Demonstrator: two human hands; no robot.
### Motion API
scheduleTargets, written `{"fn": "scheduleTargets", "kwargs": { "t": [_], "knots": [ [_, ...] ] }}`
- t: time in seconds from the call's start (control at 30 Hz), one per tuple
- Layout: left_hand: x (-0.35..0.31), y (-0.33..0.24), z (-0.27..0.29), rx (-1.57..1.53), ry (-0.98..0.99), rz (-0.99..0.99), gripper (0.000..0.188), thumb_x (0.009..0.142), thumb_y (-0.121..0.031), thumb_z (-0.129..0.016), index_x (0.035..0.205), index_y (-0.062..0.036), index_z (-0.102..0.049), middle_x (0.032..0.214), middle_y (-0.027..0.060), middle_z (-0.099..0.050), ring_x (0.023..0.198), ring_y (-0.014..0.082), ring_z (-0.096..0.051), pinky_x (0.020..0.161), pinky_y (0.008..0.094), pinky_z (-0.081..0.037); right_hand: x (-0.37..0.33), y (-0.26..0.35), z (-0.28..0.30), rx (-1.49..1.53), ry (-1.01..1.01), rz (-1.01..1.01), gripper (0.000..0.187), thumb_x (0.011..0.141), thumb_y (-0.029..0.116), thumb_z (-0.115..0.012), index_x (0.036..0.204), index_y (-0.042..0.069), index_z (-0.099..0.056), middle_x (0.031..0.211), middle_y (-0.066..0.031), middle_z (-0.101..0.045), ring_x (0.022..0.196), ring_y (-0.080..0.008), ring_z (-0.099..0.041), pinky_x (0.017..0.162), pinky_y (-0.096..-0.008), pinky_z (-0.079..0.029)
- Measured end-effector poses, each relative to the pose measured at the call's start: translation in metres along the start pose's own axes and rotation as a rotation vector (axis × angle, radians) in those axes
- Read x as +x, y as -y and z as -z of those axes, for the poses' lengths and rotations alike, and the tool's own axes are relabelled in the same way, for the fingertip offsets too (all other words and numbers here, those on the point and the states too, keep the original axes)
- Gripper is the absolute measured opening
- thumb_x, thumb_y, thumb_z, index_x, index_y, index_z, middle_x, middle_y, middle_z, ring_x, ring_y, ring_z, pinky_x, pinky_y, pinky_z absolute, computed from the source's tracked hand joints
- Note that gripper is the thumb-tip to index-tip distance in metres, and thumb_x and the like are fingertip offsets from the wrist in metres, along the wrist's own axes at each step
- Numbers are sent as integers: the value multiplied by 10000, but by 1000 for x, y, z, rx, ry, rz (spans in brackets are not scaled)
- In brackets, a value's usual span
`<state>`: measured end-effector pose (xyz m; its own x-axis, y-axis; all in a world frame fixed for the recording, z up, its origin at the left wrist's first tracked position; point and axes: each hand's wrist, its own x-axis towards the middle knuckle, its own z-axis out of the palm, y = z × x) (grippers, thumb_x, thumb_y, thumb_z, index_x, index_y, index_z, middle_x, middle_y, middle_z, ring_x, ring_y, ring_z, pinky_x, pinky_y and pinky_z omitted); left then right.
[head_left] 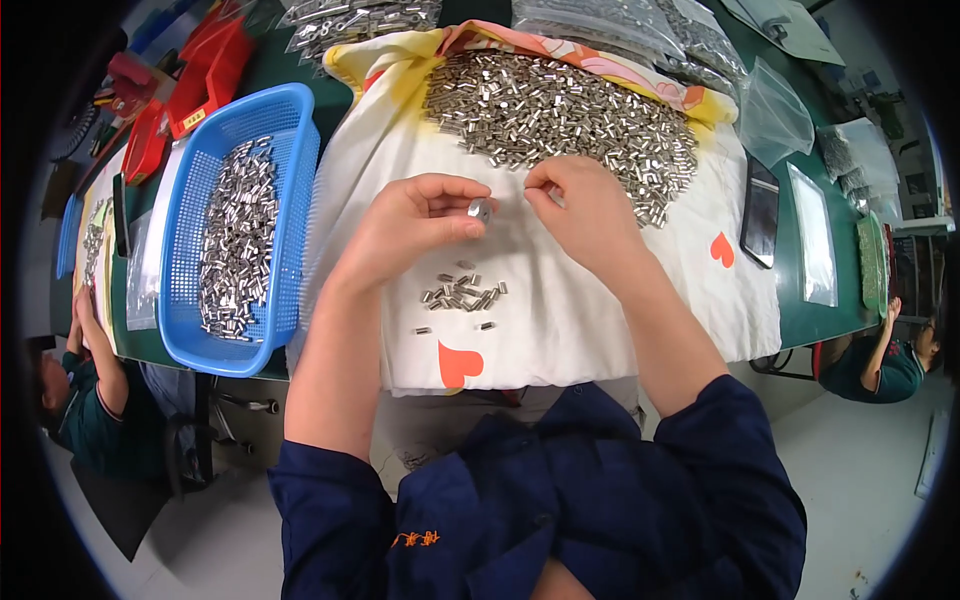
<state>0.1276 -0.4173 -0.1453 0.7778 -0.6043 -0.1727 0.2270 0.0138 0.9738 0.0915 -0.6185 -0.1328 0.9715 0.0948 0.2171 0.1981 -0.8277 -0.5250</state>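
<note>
Between the thumb and fingers of my left hand (418,222) is a short round metal piece (480,210), silver with a hole or recess in its end face. My right hand (590,205) is closed in a pinch just to the right of it; what its fingertips hold, if anything, is too small to make out. A small loose group of metal sleeves (465,293) lies on the white cloth (570,340) below my hands. Beyond them spreads a large heap of similar sleeves (560,105).
At the left stands a blue plastic basket (295,190) with many metal sleeves in it. Red bins (207,70) are behind it. A phone (760,212) and a clear bag (812,235) lie at the right. Bags of parts (600,25) line the back. Co-workers sit on both sides.
</note>
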Motion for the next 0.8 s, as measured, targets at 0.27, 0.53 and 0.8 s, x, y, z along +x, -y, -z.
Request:
{"fn": "scheduleTargets", "kwargs": {
  "t": [0.27, 0.53, 0.8],
  "knots": [
    [0, 1, -1, -36, -18, -34, 348, 721, -19, -670, 1047, 27, -557, 896, 60, -623, 797, 94, -586, 746, 213, -466, -7, 20, 0, 563, 103, -52, 90, 718, 57, -625, 805, 37, -635, 754, -27, -614, 675, -108, -550, 639, -237, -440],
    [0, 4, -6, 20, -36, -11, 324, 721, -19, -675, 1024, 30, -572, 875, 56, -627, 790, 86, -582, 729, 206, -468, -11, 22, -8, 224, -66, 168, 48, 687, 53, -610, 727, 34, -593, 706, -68, -590, 682, -206, -562, 624, -301, -443],
    [1, 5, -5, -52, -40, -49, 324, 724, -16, -673, 1027, 36, -571, 877, 70, -629, 786, 99, -590, 725, 219, -475, -12, 24, -9, 366, -72, 98, 43, 665, 47, -599, 694, 38, -569, 700, -87, -578, 694, -264, -546, 617, -357, -440]
  ]
}}
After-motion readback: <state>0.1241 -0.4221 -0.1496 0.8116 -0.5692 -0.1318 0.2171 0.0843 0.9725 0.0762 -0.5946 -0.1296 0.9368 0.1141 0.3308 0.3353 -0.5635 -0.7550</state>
